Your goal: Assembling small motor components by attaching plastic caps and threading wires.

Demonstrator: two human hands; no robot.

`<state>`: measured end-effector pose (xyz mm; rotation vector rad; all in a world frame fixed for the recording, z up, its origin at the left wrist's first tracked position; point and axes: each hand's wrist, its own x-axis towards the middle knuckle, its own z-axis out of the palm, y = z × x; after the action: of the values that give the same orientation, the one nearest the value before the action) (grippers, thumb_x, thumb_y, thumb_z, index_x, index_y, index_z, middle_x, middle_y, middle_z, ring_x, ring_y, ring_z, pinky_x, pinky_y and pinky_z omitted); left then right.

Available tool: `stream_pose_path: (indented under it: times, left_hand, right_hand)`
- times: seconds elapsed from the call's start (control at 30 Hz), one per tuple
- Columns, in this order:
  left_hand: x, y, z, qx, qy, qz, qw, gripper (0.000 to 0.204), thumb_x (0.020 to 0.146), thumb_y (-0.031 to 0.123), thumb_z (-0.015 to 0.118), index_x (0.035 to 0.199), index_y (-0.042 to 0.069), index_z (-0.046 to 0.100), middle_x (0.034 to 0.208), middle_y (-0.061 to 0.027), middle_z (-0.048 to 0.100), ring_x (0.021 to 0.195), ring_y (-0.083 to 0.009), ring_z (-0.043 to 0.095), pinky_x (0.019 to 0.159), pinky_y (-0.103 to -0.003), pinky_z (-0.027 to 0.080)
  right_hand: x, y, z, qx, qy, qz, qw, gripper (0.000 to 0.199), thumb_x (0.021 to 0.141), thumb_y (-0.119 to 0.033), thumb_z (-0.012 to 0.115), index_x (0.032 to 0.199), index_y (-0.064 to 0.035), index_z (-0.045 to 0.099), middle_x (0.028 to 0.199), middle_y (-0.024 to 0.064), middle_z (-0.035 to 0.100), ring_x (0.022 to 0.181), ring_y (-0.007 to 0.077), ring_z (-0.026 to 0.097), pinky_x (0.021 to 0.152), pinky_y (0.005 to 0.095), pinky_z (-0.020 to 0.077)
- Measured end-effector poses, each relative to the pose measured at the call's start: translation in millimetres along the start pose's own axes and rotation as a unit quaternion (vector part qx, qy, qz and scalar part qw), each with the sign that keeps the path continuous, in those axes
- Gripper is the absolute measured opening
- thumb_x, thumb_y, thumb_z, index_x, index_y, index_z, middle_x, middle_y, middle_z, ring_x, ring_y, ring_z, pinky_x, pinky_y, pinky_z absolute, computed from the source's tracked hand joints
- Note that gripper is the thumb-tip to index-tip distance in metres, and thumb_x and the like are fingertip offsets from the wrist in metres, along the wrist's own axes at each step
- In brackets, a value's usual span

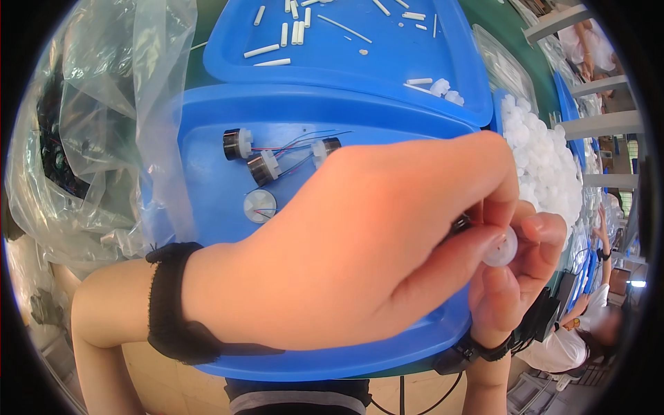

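Note:
My left hand [373,228] reaches across from the left, its thumb and fingers pinched at a small translucent white cap [501,249]. A bit of something dark [460,223] shows between that thumb and the curled fingers; most of it is hidden. From the other side, my right hand [519,270] closes its fingertips around the same cap. Beyond my left hand, black cylindrical parts [263,169] with white ends and thin red and blue wires lie in a blue tray [207,159]. A round white end [260,207] faces up near my left wrist.
A second blue tray [387,52] behind holds white tubes [284,34] and a few white pieces [443,88]. White caps [536,149] are heaped at the right. Clear plastic bags [104,90] cover the left side. Another person [567,346] sits at the far right.

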<state>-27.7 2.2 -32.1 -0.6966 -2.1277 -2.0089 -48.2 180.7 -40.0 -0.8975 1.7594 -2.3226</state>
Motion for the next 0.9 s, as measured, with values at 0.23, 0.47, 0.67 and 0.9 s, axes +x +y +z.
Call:
stream_pose_path:
  times: [0.23, 0.47, 0.67, 0.9]
  left_hand:
    - [-0.2, -3.7, -1.5, -0.076, -0.025, -0.038, 0.996, 0.014, 0.077, -0.008, 0.052, 0.089, -0.001, 0.05, 0.083, -0.0051, 0.051, 0.074, -0.0097, 0.05, 0.06, -0.02, 0.041]
    - [-1.8, -0.4, -2.0, -0.07, -0.039, -0.094, 0.992, 0.012, 0.078, -0.007, 0.052, 0.089, -0.002, 0.05, 0.085, -0.0042, 0.051, 0.073, -0.0084, 0.05, 0.059, -0.019, 0.041]
    - [-1.7, 2.6, -2.0, -0.131, -0.034, -0.173, 0.976, 0.009, 0.079, -0.006, 0.052, 0.087, -0.002, 0.051, 0.079, -0.0039, 0.052, 0.061, -0.0063, 0.048, 0.052, -0.018, 0.039]
    - [-2.1, 0.4, 1.0, -0.117, -0.035, -0.154, 0.981, 0.007, 0.078, -0.005, 0.053, 0.084, -0.002, 0.05, 0.075, -0.0041, 0.052, 0.058, -0.0063, 0.048, 0.051, -0.017, 0.039]
  right_hand:
    - [5.9, -3.7, -3.0, -0.091, -0.037, 0.026, 0.995, 0.035, 0.062, 0.008, 0.056, 0.096, 0.0007, 0.051, 0.097, 0.0163, 0.05, 0.084, 0.0197, 0.051, 0.076, 0.0282, 0.0398]
    - [7.0, -7.4, 1.6, -0.224, -0.07, 0.002, 0.972, 0.024, 0.074, -0.007, 0.055, 0.094, -0.0028, 0.044, 0.097, 0.0172, 0.05, 0.083, 0.0164, 0.049, 0.077, 0.0266, 0.0385]
    - [7.5, -4.7, -0.6, -0.279, -0.074, -0.047, 0.956, 0.015, 0.076, -0.004, 0.056, 0.087, -0.0027, 0.046, 0.095, 0.0175, 0.051, 0.078, 0.0142, 0.05, 0.072, 0.0231, 0.0403]
    - [7.7, -3.6, -2.2, -0.277, -0.064, -0.052, 0.957, 0.014, 0.072, 0.002, 0.057, 0.083, -0.0022, 0.049, 0.092, 0.0173, 0.053, 0.075, 0.0136, 0.052, 0.067, 0.0215, 0.0417]
